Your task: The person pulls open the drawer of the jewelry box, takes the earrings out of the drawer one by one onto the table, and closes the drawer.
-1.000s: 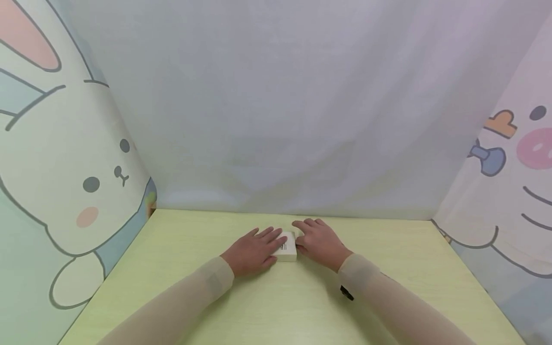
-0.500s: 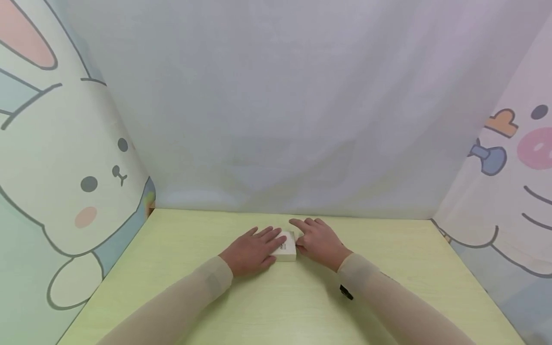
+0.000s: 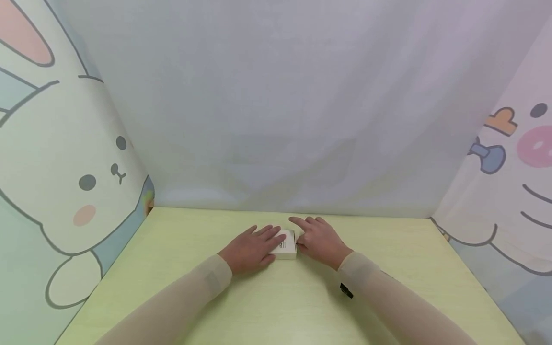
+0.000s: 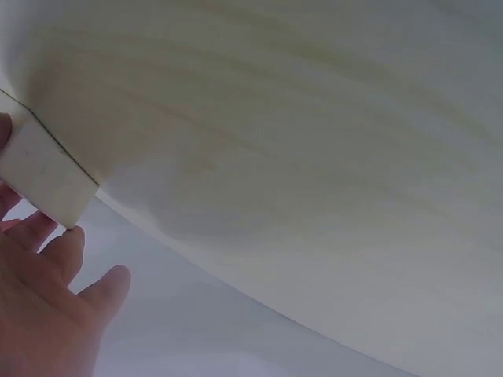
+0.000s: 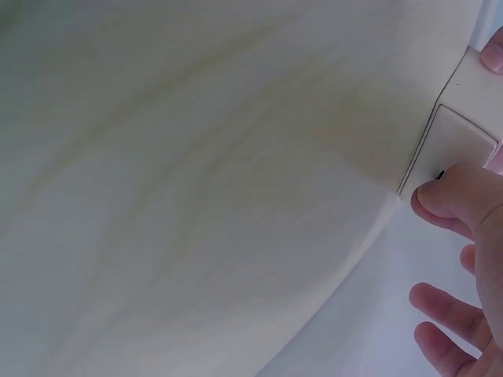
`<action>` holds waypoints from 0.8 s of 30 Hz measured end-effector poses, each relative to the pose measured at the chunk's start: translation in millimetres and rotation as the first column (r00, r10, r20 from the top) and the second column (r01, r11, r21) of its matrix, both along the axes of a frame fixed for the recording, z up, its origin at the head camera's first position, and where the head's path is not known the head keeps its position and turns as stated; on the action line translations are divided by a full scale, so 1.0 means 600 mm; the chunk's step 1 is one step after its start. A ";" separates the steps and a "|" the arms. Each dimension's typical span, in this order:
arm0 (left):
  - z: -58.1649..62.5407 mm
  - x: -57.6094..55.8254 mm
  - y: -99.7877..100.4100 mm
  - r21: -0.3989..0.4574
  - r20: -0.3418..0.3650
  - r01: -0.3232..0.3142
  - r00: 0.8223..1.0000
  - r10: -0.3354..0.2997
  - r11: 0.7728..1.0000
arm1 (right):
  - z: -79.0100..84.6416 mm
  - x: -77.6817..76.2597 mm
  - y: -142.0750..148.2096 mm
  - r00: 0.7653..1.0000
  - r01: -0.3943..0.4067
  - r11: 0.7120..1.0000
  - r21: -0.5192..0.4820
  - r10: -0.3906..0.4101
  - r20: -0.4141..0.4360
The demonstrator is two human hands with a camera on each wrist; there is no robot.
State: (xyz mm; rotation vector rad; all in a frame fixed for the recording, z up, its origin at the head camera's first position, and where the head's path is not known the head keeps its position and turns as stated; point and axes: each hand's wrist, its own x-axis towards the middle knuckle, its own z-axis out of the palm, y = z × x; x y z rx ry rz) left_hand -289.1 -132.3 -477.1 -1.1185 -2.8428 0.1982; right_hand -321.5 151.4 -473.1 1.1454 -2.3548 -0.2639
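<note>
A small white box (image 3: 286, 248) with dark print on top lies flat on the table. My left hand (image 3: 247, 251) holds it from the left, fingers over the top and far edge, thumb along the near side. In the left wrist view, fingertips touch a corner of the box (image 4: 51, 173). At the box's right end is my right hand (image 3: 321, 244), thumb and a finger brought together there while its index finger points away. The right wrist view shows the thumb (image 5: 440, 192) against the outlined end flap (image 5: 460, 141), beside a small dark slit. The box's contents are hidden.
The pale yellow table (image 3: 280, 306) runs back to a grey-white curtain (image 3: 280, 120). Cartoon-printed cloths stand at the left (image 3: 64, 167) and right (image 3: 509, 191). A small black item (image 3: 346, 290) shows beneath the right sleeve (image 3: 366, 275).
The right index finger has straightened out to the left. A thin dark line now shows along the box's right end. The left hand holds almost the same place.
</note>
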 end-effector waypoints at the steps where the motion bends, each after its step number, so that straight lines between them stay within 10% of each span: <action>1: 0.000 0.000 0.000 0.005 0.001 0.000 1.000 0.000 1.000 | 0.000 0.000 0.001 1.000 0.000 1.000 -0.001 0.000 0.002; 24: 0.007 0.005 -0.002 0.008 -0.017 0.008 1.000 -0.008 1.000 | -0.002 -0.001 0.006 1.000 0.004 1.000 -0.008 -0.004 0.009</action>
